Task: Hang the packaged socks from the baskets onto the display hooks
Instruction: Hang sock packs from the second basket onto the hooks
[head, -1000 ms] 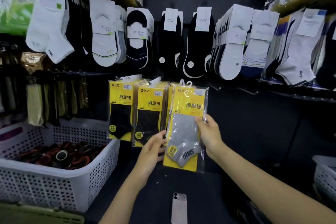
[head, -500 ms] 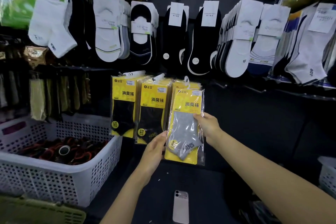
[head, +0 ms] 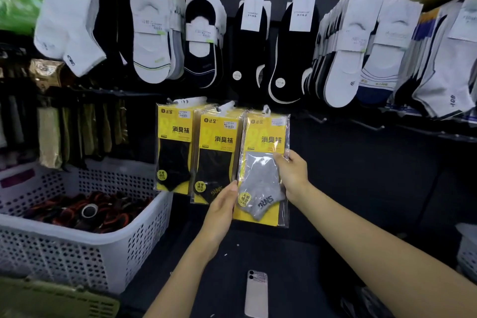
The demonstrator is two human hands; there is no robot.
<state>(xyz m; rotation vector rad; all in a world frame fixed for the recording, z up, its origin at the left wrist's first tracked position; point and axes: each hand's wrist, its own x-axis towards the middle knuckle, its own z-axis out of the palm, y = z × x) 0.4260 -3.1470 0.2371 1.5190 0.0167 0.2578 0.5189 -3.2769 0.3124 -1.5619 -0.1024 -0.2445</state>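
A yellow pack with a grey sock point(head: 263, 162) hangs at the front of the right-hand stack on a display hook. My right hand point(head: 293, 175) grips its right edge, thumb across the front. My left hand point(head: 222, 210) touches the pack's lower left edge with straight fingers. Two stacks of yellow packs with black socks point(head: 175, 147) point(head: 216, 157) hang to the left. The hook itself is hidden behind the packs' white hangers.
A white perforated basket point(head: 85, 242) at the left holds dark rolled items. A phone point(head: 256, 294) lies on the dark shelf below. Bare hooks point(head: 369, 125) jut out to the right. White and black socks point(head: 152, 33) hang above. Another white basket point(head: 467, 255) sits at the far right.
The grey sock pack has moved up and back against the stack on the hook. Both hands stayed on it; the view shifted slightly closer.
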